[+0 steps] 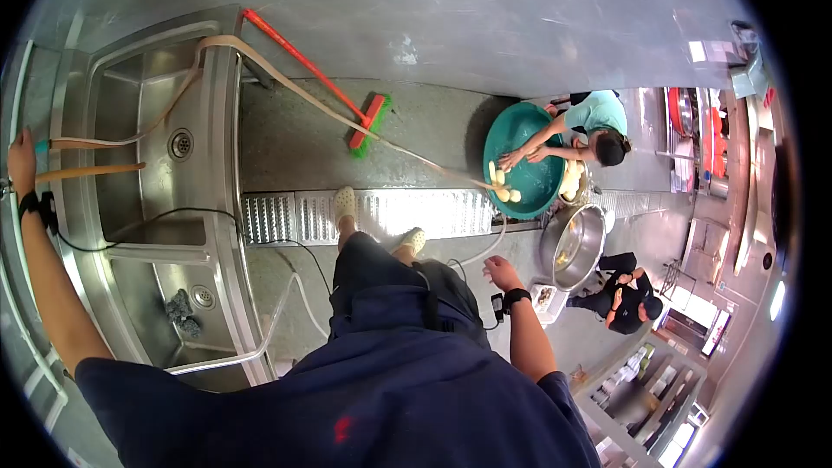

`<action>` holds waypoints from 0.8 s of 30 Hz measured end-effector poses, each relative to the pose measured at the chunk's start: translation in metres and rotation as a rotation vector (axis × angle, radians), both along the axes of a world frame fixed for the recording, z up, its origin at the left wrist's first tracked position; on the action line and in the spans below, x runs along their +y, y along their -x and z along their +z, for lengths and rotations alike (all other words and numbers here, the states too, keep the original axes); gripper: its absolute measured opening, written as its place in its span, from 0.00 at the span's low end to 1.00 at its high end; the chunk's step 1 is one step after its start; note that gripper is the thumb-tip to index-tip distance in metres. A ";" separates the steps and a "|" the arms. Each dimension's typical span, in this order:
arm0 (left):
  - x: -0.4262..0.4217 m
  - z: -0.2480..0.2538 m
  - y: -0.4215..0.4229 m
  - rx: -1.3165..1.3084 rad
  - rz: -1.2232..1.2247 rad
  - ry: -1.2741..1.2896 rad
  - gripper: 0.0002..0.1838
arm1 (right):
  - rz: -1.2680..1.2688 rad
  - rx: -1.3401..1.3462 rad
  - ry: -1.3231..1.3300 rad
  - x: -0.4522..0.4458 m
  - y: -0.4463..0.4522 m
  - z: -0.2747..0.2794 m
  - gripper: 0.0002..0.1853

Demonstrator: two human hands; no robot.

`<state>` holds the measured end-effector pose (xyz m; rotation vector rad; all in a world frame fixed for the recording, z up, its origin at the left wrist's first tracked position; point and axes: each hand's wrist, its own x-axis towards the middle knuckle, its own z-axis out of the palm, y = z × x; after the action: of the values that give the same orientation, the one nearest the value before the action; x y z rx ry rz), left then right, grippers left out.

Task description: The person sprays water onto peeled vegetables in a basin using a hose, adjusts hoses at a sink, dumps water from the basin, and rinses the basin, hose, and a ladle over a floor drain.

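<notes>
At the far left edge, my left hand [22, 163] is closed round the tap on the wall pipe; the tap itself is mostly hidden by the fingers. A beige flat hose [303, 91] starts beside that hand, crosses the steel sink [156, 121] and runs over the floor to a green tub [524, 134]. A shorter tan hose [95, 172] hangs over the same basin. My right hand [503, 273] is held out by my side, fingers loosely apart, with nothing in it. Black bands circle both wrists.
A person in a light top leans over the green tub, hands among pale peeled vegetables [503, 184]. Beside it stand a large steel pot [579, 247] and a white tray [546, 302]. A red broom [303, 61], a floor grating [390, 212] and another person [620, 295] are in view.
</notes>
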<state>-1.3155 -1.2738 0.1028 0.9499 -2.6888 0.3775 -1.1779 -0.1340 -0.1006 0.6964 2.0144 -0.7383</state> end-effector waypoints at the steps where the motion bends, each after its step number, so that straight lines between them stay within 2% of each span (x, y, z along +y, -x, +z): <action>1: 0.000 0.004 -0.011 -0.026 -0.048 0.002 0.27 | -0.041 0.009 0.014 0.003 -0.001 -0.004 0.16; 4: 0.014 0.029 -0.026 -0.076 -0.153 -0.200 0.25 | -0.146 0.044 0.050 0.014 -0.014 -0.017 0.15; 8: 0.012 0.036 -0.021 -0.192 -0.155 -0.110 0.24 | -0.225 0.078 0.035 0.019 -0.022 -0.020 0.15; 11: 0.021 0.031 -0.017 -0.166 -0.179 0.020 0.24 | -0.273 0.090 0.048 0.025 -0.047 -0.025 0.15; 13: 0.057 0.032 0.002 -0.251 -0.085 0.044 0.23 | -0.254 0.077 0.047 0.030 -0.061 -0.034 0.15; 15: 0.126 0.031 0.015 -0.301 -0.036 0.046 0.23 | -0.230 0.041 0.022 0.033 -0.075 -0.046 0.16; 16: 0.152 0.011 0.013 -0.089 -0.319 -0.008 0.20 | -0.203 0.030 0.014 0.035 -0.080 -0.053 0.16; 18: 0.278 -0.010 0.003 -0.033 -0.431 -0.396 0.17 | -0.156 0.022 0.015 0.041 -0.078 -0.067 0.17; 19: 0.376 -0.014 -0.005 0.027 -0.468 -0.536 0.15 | -0.106 0.001 0.014 0.048 -0.076 -0.078 0.17; 20: 0.449 -0.027 -0.020 -0.002 -0.427 -0.792 0.13 | -0.049 -0.022 0.016 0.054 -0.070 -0.095 0.16; 21: 0.505 -0.050 -0.040 -0.123 -0.387 -0.706 0.13 | 0.008 -0.043 0.023 0.061 -0.064 -0.114 0.16; 22: 0.564 -0.069 -0.058 -0.147 -0.492 -0.840 0.12 | 0.040 0.000 0.041 0.066 -0.055 -0.136 0.16; 23: 0.615 -0.088 -0.072 -0.361 -0.544 -0.797 0.11 | 0.139 0.038 0.039 0.072 -0.043 -0.161 0.16; 24: 0.639 -0.133 -0.107 -0.380 -0.570 -0.893 0.10 | 0.234 0.084 0.039 0.076 -0.030 -0.188 0.16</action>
<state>-1.2084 -0.6351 -0.0297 0.2072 -3.3323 -0.9077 -1.1477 -0.0576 -0.2886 0.4040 2.1074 -0.6749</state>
